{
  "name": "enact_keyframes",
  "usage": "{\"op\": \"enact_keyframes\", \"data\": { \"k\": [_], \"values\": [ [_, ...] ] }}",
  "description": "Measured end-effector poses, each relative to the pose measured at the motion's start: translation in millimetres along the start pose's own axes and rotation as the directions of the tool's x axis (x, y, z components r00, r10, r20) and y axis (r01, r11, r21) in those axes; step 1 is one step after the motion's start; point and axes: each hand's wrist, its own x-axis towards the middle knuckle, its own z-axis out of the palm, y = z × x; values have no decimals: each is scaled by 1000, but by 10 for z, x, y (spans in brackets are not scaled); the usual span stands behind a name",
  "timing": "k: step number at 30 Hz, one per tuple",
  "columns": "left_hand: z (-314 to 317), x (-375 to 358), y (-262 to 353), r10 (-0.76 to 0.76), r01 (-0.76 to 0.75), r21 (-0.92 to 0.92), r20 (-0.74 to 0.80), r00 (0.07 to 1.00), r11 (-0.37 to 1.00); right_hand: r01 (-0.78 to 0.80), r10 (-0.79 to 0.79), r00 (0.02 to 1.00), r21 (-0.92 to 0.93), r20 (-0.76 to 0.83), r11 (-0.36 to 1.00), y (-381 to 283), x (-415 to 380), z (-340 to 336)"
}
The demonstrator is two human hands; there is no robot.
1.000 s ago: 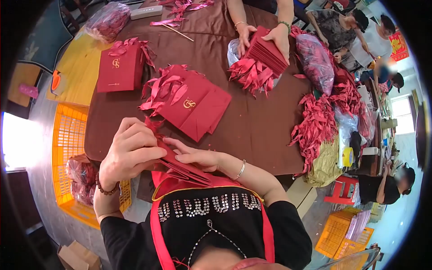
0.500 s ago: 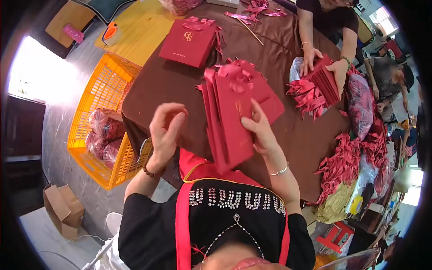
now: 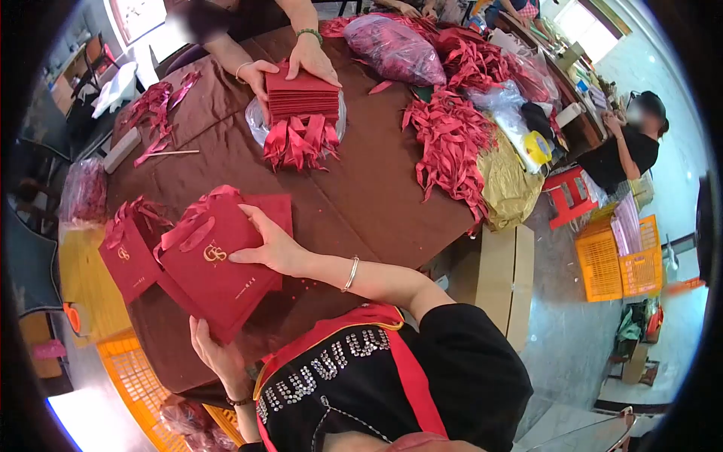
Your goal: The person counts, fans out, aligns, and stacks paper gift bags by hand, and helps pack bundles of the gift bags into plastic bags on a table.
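A brown cloth with creases and folds covered the large counter, and a pale, shiny floor lay around it. From the middle of the counter, an orange plastic crate stood on the floor at seven o'clock, with plastic-wrapped red bundles in it. A heap of red ribbons spread at two o'clock, touching a crumpled gold plastic sack at three. A clear plastic-wrapped bundle lay at one o'clock.

At twelve o'clock, a co-worker's two hands held a stack of red paper bags, its ribbons toward the camera.

At eight o'clock, a red gift bag with gold lettering was tilted above the counter, overlapping other red bags beside and behind it. The right hand gripped it at its right side, thumb on the front beside the logo and fingers up by the edge. The left hand was at its lower edge, fingers raised; whether they gripped the bag could not be told.

A yellow roll of tape lay between two and three o'clock, and a thin stick at ten.
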Motion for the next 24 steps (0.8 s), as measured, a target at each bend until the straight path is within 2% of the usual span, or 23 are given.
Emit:
{"op": "enact_keyframes", "data": {
  "k": [1,2,3,4,6,7,8,9,10,11,12,13,16,20,24],
  "values": [
    [87,33,99,8,-8,3,8,1000,1000,10,-10,1000,5,-5,1000,40,22,-24],
    [209,69,261,-194,179,-210,-52,980,961,-19,21,999,67,-40,998,99,41,-59],
    [292,84,339,-398,336,-422,-65,915,842,-46,56,996,128,-73,991,145,46,-100],
    [310,104,313,-394,334,-422,-62,917,843,-41,51,996,128,-74,991,116,55,-113],
    [315,115,202,-230,219,-103,-114,967,970,-97,107,988,87,-111,991,57,64,-148],
    [288,87,198,-227,215,-106,-108,968,971,-91,100,988,84,-115,992,41,68,-158],
    [246,50,198,-68,76,186,-49,996,980,-91,114,990,224,-89,970,29,71,-165],
    [255,47,203,72,-89,447,56,996,890,-91,121,991,358,-63,929,18,75,-182],
    [303,87,251,75,-98,437,69,995,894,-77,111,991,352,-77,933,22,82,-198],
    [353,132,338,-89,98,99,-98,991,990,-50,88,993,381,-84,923,29,93,-212],
    [404,165,380,-300,244,-271,-191,935,931,-22,65,994,409,-92,912,25,104,-233],
    [330,193,303,-253,211,-220,-182,950,952,-36,83,992,418,-96,908,6,109,-255],
    [267,279,276,-245,201,-232,-180,953,952,-26,87,990,466,-111,885,-41,97,-319],
    [267,349,339,-218,196,-291,-44,975,936,-7,108,980,515,-166,857,-127,78,-393],
    [204,362,227,-238,196,-299,-110,965,934,10,118,972,534,-205,846,-124,87,-492]
  ]
}}
